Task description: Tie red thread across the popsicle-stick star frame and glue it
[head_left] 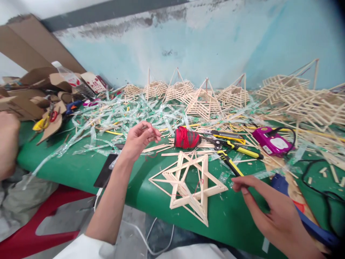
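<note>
A wooden stick star, built of thin strips in layers, lies flat on the green table near its front edge. Red thread is tied to parts of it. My left hand hovers beyond its left side, fingertips and thumb pinched together; what is between them is too small to make out. Just right of the star, my right hand holds thumb and forefinger in a pinch, its contents also unclear. A spool of red thread rests behind the star, between the hands. Yellow-and-black pliers lie to its right.
Stacked stick frames line the wall. Clear tape scraps and loose sticks cover the table's back. A purple device, a utility knife and a blue tool lie right. A phone and another person's arm are left.
</note>
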Tool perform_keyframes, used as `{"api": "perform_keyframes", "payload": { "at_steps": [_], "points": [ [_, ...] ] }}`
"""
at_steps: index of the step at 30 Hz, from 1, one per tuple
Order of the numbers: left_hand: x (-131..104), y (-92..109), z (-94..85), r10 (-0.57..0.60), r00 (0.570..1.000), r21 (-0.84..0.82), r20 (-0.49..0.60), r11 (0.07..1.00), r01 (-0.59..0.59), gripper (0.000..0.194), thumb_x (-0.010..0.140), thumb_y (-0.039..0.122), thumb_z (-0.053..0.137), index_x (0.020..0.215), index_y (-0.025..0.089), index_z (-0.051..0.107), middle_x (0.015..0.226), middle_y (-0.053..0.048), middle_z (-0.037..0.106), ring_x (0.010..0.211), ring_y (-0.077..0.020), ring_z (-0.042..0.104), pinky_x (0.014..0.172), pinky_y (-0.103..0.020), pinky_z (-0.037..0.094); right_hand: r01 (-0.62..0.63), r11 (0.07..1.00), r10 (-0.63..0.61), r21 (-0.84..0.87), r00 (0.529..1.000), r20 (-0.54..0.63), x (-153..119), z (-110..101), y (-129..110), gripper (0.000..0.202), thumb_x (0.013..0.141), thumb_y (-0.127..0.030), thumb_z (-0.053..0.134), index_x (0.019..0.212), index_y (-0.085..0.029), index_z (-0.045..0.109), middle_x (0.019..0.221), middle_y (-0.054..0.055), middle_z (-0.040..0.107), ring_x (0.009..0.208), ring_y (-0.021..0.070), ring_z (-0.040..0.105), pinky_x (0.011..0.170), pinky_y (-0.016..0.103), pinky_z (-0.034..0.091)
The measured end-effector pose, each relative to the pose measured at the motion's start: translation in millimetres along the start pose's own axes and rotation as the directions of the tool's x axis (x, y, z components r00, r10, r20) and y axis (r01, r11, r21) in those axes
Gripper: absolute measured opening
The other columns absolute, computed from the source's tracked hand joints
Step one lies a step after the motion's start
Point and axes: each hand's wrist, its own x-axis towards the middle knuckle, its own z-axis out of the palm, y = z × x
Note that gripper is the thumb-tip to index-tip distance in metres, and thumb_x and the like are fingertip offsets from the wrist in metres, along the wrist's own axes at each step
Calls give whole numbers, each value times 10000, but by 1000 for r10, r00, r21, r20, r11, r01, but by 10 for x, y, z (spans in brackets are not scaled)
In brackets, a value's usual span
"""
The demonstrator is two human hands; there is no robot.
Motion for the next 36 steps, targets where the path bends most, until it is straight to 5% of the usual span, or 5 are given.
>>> {"api": "perform_keyframes", "payload": {
  "at_steps": [8, 16, 21, 28, 36],
  "points": [
    [-183, 54, -298, -48, 999, 340, -3, 939, 46, 284, 801, 407, 736, 924, 174, 632, 790, -40, 711, 697, -164, 683, 699, -297, 563, -63, 997, 63, -35, 998, 12, -71, -26, 91, 188, 973, -215, 522, 1111, -271, 635, 877, -5, 744, 772, 149, 744, 722, 230, 582],
    [-403, -173, -405, -177, 980, 721, 96, 691, 54, 67, 724, 265, 737, 746, 201, 738, 703, -43, 664, 611, -174, 569, 582, -268, 405, -171, 984, 171, -43, 985, 8, -54, -1, 50, 166, 978, -286, 530, 1077, -268, 662, 874, 4, 750, 758, 168, 732, 745, 266, 585],
    [-419, -266, -351, -167, 979, 772, 118, 636, 15, 128, 806, 285, 637, 746, 205, 718, 785, -61, 666, 647, -176, 552, 608, -269, 397, -188, 981, 188, -39, 982, -3, -36, -2, 28, 167, 975, -307, 528, 1061, -280, 668, 867, -5, 749, 770, 171, 732, 737, 267, 578],
    [-477, -44, -292, -145, 987, 723, 66, 689, 53, 265, 891, 434, 613, 845, 192, 711, 764, -49, 726, 705, -184, 643, 624, -247, 454, -38, 995, 40, -91, 999, 25, 8, -64, 133, 158, 962, -248, 540, 1067, -280, 654, 830, -26, 752, 672, 142, 729, 668, 234, 581],
    [-431, -20, -225, -106, 994, 752, 6, 656, 66, 298, 901, 454, 587, 938, 181, 698, 678, -25, 676, 564, -163, 591, 569, -256, 427, -99, 994, 100, -56, 995, 29, 12, -58, 6, 160, 979, -223, 536, 1079, -282, 646, 842, -26, 731, 668, 124, 686, 717, 233, 572]
  ]
}}
